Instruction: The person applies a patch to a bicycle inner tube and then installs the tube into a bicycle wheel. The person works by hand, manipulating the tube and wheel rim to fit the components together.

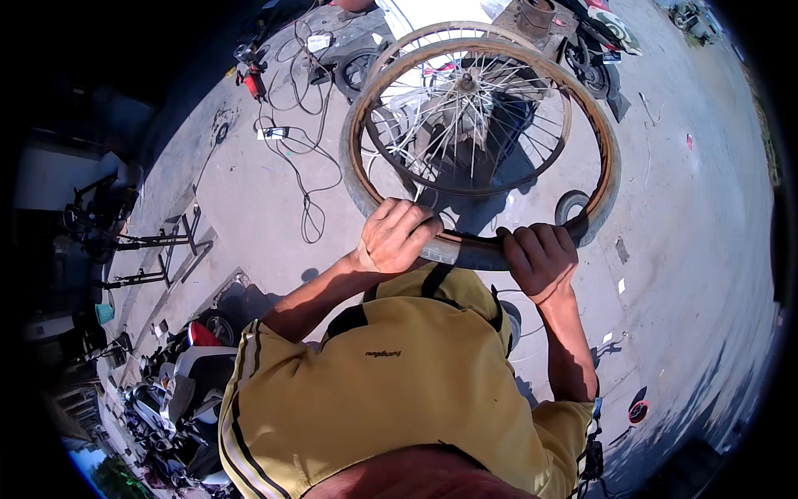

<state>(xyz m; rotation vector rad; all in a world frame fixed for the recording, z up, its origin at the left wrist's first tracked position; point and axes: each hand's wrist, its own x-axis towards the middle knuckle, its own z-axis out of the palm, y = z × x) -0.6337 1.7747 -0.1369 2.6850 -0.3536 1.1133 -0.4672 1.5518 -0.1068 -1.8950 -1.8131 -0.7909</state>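
Observation:
A worn brown-and-grey tyre [613,170] stands tilted in front of me, its near edge close to my body. Inside its ring and beyond it is a spoked wheel [468,84], with a rusty hub and thin metal spokes; the wheel's near rim lies apart from the tyre's near edge. My left hand [399,237] is closed round the tyre's near edge, left of its middle. To the right, my right hand [542,262] grips the same edge, fingers curled over it. Whether the fingertips hold anything else is hidden.
Tangled cables [309,150] run over the concrete at the left, near a red power tool [253,84]. A small wheel [572,205] lies just beyond my right hand. Black metal stands [170,239] and a motorcycle [204,374] are at the left. Beyond the spoked wheel is a rusty can [536,15].

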